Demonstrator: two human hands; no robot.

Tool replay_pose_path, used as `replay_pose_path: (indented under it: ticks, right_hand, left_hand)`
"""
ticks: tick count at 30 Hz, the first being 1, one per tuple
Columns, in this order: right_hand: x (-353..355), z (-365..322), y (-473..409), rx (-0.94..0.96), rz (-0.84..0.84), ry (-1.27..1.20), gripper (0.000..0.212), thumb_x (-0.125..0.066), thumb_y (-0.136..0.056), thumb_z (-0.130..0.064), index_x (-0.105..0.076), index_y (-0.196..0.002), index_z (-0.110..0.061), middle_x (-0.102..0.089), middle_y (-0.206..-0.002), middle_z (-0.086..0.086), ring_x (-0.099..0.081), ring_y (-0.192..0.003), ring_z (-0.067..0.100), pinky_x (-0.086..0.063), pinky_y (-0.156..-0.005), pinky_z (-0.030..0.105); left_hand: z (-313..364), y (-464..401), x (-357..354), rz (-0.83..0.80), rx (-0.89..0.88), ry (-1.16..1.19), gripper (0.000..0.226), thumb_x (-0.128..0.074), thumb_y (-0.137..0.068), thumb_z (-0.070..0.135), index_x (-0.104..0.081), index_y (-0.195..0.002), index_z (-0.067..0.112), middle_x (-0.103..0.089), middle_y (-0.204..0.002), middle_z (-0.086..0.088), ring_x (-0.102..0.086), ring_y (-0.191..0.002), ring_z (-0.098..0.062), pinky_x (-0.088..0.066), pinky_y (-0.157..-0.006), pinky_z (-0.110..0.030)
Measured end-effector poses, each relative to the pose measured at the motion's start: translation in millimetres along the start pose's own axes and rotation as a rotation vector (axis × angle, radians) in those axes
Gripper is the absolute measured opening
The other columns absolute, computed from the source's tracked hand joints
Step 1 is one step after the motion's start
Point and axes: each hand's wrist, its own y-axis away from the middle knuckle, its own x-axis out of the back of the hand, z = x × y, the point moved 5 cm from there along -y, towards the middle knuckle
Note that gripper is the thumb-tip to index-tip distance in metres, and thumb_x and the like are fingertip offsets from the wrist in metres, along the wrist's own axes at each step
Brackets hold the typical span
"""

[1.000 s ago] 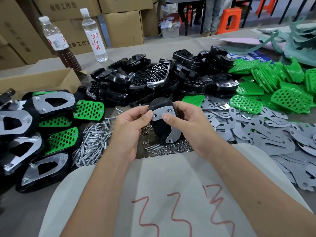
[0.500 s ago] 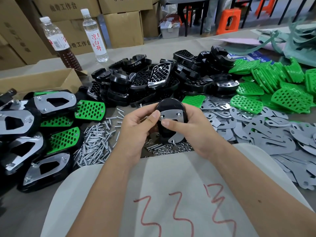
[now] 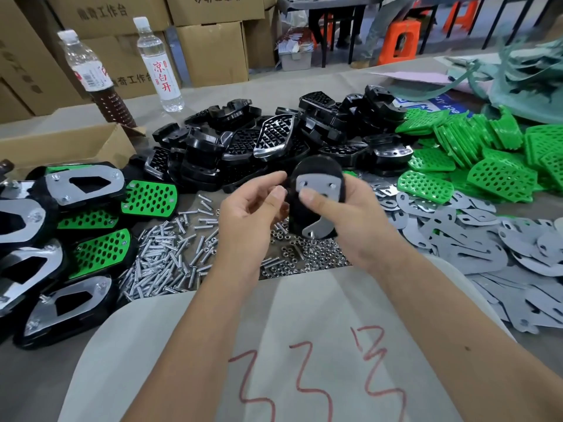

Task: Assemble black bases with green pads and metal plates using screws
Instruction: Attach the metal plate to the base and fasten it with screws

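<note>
Holding: a black base (image 3: 316, 190) with a metal plate (image 3: 318, 193) laid on it is gripped upright in the right hand (image 3: 350, 220), thumb pressed on the plate.
Finished units (image 3: 61, 233): stacked far left of the held base, green pads and plates already fixed.
Screws (image 3: 164, 257): heaped left of and below the base; nuts (image 3: 304, 257) lie directly beneath it.
Left hand (image 3: 253, 214): curled just left of the base, fingertips pinched together; what is pinched cannot be told.
Loose bases (image 3: 274, 144): piled behind the held one.
Green pads (image 3: 487, 166), loose plates (image 3: 487, 239): spread to its right.
Risk: the plate is likely to slip off its holes if the thumb is eased; a small fastener could be dropped into the heap.
Surface: a grey table (image 3: 36, 385) carries everything.
Room: cardboard boxes (image 3: 210, 47), two bottles (image 3: 158, 62) and orange stools (image 3: 402, 38) are seen beyond the base.
</note>
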Motion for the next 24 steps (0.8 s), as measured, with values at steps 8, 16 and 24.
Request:
replay_pose_path:
  ticks: [8,16,24]
  right_hand:
    - [89.3,-23.6,-0.1,0.213,0.569,0.020,0.009,-0.074,-0.094,-0.009,-0.073,-0.101,-0.012,-0.076,-0.097,0.009,-0.069,-0.091,0.025,-0.059,-0.093,0.055]
    - [98.7,-19.7,2.8,0.279,0.688,0.044,0.009,-0.078,-0.089,-0.012,-0.072,-0.094,-0.016,-0.074,-0.084,-0.004,-0.066,-0.077,0.012,-0.056,-0.074,0.026]
    - [108.0,-18.3,2.0,0.209,0.797,-0.064,0.018,-0.078,-0.091,-0.013,-0.066,-0.079,-0.020,-0.068,-0.068,-0.016,-0.060,-0.068,0.006,-0.053,-0.070,0.024]
  left_hand:
    - [5.6,-18.5,-86.6,-0.216,-0.429,-0.989,0.029,-0.072,-0.096,0.016,-0.074,-0.124,0.022,-0.065,-0.118,0.004,-0.050,-0.115,-0.018,-0.037,-0.097,-0.024]
    - [-5.5,-33.0,-121.6,-0.389,-0.487,-1.290,0.024,-0.066,-0.099,0.018,-0.068,-0.123,0.016,-0.058,-0.134,-0.001,-0.048,-0.118,-0.027,-0.049,-0.091,-0.040]
    - [3.6,-21.0,-118.0,-0.414,-0.682,-1.330,0.032,-0.068,-0.079,-0.007,-0.059,-0.100,0.015,-0.055,-0.110,-0.001,-0.045,-0.109,-0.023,-0.034,-0.064,-0.031]
